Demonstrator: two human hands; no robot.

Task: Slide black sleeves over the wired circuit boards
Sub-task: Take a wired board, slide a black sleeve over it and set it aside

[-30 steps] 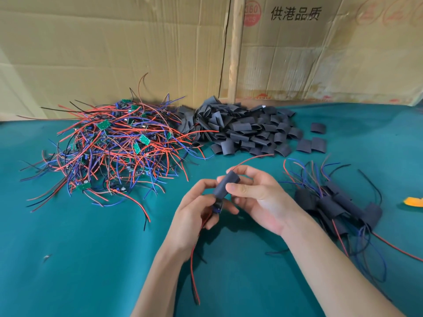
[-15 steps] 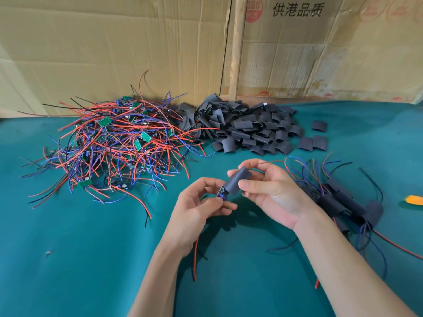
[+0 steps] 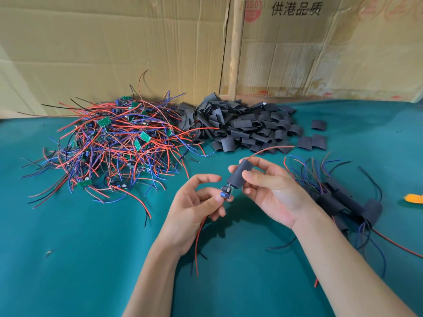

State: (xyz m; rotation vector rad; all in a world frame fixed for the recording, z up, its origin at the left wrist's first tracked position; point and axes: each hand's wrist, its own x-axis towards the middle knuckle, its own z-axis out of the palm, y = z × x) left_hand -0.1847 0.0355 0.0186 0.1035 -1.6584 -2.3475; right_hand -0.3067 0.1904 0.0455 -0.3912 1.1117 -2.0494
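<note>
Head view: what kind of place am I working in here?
Probably a small hand-assembly bench, perhaps a home workshop. A green cloth covers the table, with a pile of wired boards beside a heap of black sleeves, and flattened cardboard boxes serve as the back wall.

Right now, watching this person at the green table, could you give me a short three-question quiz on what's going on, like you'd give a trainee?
1. True or false: the circuit board pinched by the left hand is fully inside the black sleeve.
2. Multiple choice: the right hand grips
A) a bare green board
B) the black sleeve
C) nothing
3. Fill in: the finished sleeved boards lie on the person's ____ side.

Key:
1. False; the board shows just below the sleeve's lower opening, with a red wire out of the top.
2. B
3. right
</note>
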